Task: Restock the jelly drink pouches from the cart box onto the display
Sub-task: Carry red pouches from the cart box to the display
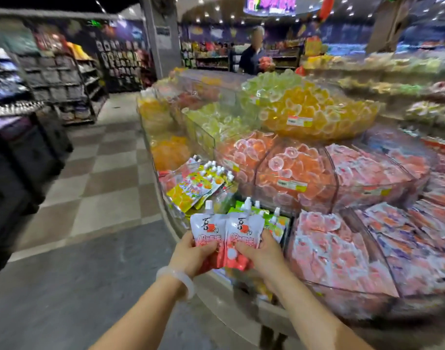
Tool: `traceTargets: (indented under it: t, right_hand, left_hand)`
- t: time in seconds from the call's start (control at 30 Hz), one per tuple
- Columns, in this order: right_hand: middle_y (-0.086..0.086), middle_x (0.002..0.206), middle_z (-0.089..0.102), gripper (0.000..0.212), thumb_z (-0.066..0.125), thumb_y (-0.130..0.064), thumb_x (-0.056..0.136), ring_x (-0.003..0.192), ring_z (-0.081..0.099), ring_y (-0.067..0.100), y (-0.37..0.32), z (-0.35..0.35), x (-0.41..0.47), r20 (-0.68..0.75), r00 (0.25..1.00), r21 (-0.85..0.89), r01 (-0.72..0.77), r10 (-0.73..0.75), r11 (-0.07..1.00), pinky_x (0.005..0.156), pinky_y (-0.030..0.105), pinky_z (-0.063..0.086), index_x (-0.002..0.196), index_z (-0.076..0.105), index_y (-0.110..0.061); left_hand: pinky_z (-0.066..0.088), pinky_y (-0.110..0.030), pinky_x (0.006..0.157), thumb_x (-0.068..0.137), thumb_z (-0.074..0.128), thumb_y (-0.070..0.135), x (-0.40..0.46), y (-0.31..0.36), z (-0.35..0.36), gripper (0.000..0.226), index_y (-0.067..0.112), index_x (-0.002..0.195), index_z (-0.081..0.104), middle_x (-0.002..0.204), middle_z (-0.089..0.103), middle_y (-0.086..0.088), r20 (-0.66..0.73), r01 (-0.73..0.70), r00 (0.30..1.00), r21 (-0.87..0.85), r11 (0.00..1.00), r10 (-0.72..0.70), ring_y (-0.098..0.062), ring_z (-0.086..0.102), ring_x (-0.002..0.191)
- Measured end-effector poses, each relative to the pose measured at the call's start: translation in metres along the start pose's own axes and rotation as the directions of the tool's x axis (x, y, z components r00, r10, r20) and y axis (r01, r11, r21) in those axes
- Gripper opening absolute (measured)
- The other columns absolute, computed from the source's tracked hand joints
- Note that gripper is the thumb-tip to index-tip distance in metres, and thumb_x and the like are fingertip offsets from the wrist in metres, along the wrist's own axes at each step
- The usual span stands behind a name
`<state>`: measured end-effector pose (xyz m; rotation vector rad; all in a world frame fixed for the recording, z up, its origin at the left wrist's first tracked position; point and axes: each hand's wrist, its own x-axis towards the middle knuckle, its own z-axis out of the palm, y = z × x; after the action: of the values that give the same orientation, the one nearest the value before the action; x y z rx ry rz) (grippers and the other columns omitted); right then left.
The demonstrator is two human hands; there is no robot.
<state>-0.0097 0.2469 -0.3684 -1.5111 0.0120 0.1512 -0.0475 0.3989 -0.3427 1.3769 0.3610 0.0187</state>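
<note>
My left hand [191,253] grips a white and pink jelly drink pouch [206,229] with a white spout. Beside it, my right hand [259,251] holds a matching second pouch [241,233]. Both pouches are upright and touch each other, just in front of the curved display [181,231]. Behind them stand green and yellow pouches [277,223] in a display compartment. More yellow and pink spout pouches [196,185] lie stacked in the bin to the upper left. The cart box is out of view.
Clear bins hold orange jelly cups [292,178], pink packs [330,251] and yellow cups [317,114]. A person [253,56] stands behind the display. Dark shelving [62,82] lines the left aisle. Checkered floor [97,188] lies to my left.
</note>
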Motion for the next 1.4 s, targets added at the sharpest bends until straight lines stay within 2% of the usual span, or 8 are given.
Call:
traceTargets:
  t: [0.2, 0.33, 0.57, 0.73, 0.93, 1.07, 1.27, 1.4]
  right_hand:
    - [0.005, 0.094, 0.07, 0.031, 0.067, 0.003, 0.08, 0.077, 0.064, 0.016, -0.003, 0.094, 0.082, 0.17, 0.985, -0.004, -0.02, 0.02, 1.0, 0.064, 0.025, 0.055, 0.101, 0.058, -0.017]
    - [0.005, 0.097, 0.071, 0.038, 0.068, 0.004, 0.077, 0.08, 0.067, 0.015, 0.011, 0.162, 0.13, 0.198, 0.979, -0.014, -0.039, 0.041, 0.999, 0.07, 0.03, 0.056, 0.112, 0.059, -0.01]
    - [0.0, 0.088, 0.069, 0.033, 0.066, 0.004, 0.08, 0.063, 0.066, -0.001, 0.009, 0.278, 0.218, 0.154, 0.988, -0.017, -0.029, 0.031, 0.999, 0.055, 0.016, 0.052, 0.107, 0.059, -0.012]
    - [0.002, 0.068, 0.063, 0.023, 0.056, 0.008, 0.087, 0.049, 0.057, 0.009, -0.01, 0.339, 0.27, 0.156, 0.988, -0.009, 0.007, -0.006, 1.0, 0.047, 0.021, 0.042, 0.096, 0.06, -0.013]
    - [0.002, 0.077, 0.062, 0.031, 0.064, -0.006, 0.072, 0.055, 0.059, -0.006, -0.016, 0.358, 0.349, -0.1, 0.991, -0.094, 0.082, -0.091, 0.992, 0.055, 0.011, 0.047, 0.101, 0.055, 0.0]
    - [0.009, 0.095, 0.067, 0.032, 0.06, 0.003, 0.083, 0.083, 0.067, 0.019, -0.016, 0.363, 0.416, -0.239, 0.969, -0.095, 0.041, -0.063, 0.995, 0.07, 0.027, 0.054, 0.112, 0.055, -0.01]
    - [0.022, 0.094, 0.067, 0.022, 0.057, -0.001, 0.084, 0.071, 0.063, 0.019, -0.013, 0.359, 0.495, -0.382, 0.924, -0.05, -0.032, 0.011, 0.998, 0.053, 0.025, 0.053, 0.106, 0.06, -0.006]
    - [0.007, 0.076, 0.069, 0.013, 0.062, -0.005, 0.08, 0.072, 0.066, 0.021, -0.011, 0.348, 0.516, -0.586, 0.806, 0.015, -0.096, 0.087, 0.995, 0.071, 0.041, 0.057, 0.076, 0.064, -0.017]
  left_hand:
    - [0.054, -0.036, 0.067, 0.085, 0.048, -0.015, 0.07, 0.023, -0.076, 0.032, 0.003, 0.112, 0.053, 0.087, 0.062, -0.016, -0.154, 0.034, 0.987, -0.051, 0.998, -0.041, -0.024, 0.058, 0.066]
    - [0.055, -0.034, 0.063, 0.086, 0.048, -0.013, 0.119, 0.034, -0.135, 0.032, 0.005, 0.111, 0.053, 0.09, 0.064, -0.016, -0.204, 0.039, 0.978, -0.059, 0.998, -0.05, -0.025, 0.061, 0.068]
    - [0.054, -0.031, 0.059, 0.076, 0.056, -0.009, 0.226, 0.08, -0.238, 0.011, 0.0, 0.082, 0.057, 0.066, 0.056, -0.014, -0.122, 0.004, 0.992, 0.086, 0.996, 0.007, -0.022, 0.053, 0.054]
    - [0.053, -0.03, 0.062, 0.085, 0.05, -0.014, 0.312, 0.12, -0.288, 0.018, -0.002, 0.098, 0.054, 0.078, 0.055, -0.016, 0.019, -0.015, 1.0, 0.138, 0.99, 0.012, -0.018, 0.056, 0.058]
    - [0.049, -0.051, 0.093, 0.072, 0.073, 0.003, 0.411, 0.139, -0.284, 0.031, 0.016, 0.092, 0.053, 0.093, 0.063, -0.012, 0.062, -0.014, 0.998, 0.142, 0.99, 0.005, -0.026, 0.059, 0.091]
    - [0.046, -0.053, 0.092, 0.074, 0.072, -0.003, 0.486, 0.153, -0.27, 0.03, 0.017, 0.088, 0.054, 0.086, 0.062, -0.01, 0.129, -0.025, 0.992, 0.101, 0.995, 0.011, -0.027, 0.057, 0.09]
    - [0.048, -0.024, 0.055, 0.067, 0.074, 0.002, 0.592, 0.156, -0.244, 0.026, 0.017, 0.083, 0.06, 0.072, 0.062, -0.007, 0.205, -0.042, 0.979, 0.271, 0.962, -0.015, -0.011, 0.058, 0.055]
    - [0.055, -0.045, 0.084, 0.077, 0.071, 0.003, 0.635, 0.143, -0.206, 0.031, 0.014, 0.1, 0.054, 0.098, 0.066, -0.014, 0.321, -0.088, 0.945, 0.448, 0.89, -0.069, -0.028, 0.064, 0.09]
